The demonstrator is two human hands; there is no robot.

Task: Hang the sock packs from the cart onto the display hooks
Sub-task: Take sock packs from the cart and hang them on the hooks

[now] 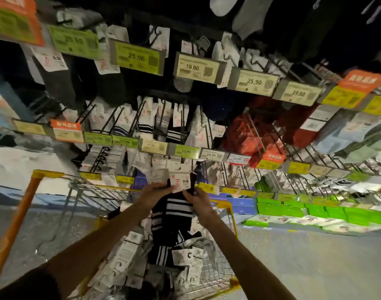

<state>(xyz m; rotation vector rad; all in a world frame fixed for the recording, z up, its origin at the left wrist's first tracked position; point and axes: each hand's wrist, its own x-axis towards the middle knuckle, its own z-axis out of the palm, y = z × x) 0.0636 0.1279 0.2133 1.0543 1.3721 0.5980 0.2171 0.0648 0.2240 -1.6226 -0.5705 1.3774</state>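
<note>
Both the left hand (154,194) and right hand (197,201) pinch a black white-striped sock pack (174,210) by its white card header above the yellow-framed wire cart (209,271), near the display hooks (142,120).

One view only, from the head, wide-angle, tilted forward and down along both forearms. It sits close above the cart (120,252), just below the grip. The display rack (185,118) fills the frame beyond and above the grip, bowed by the lens.
</note>
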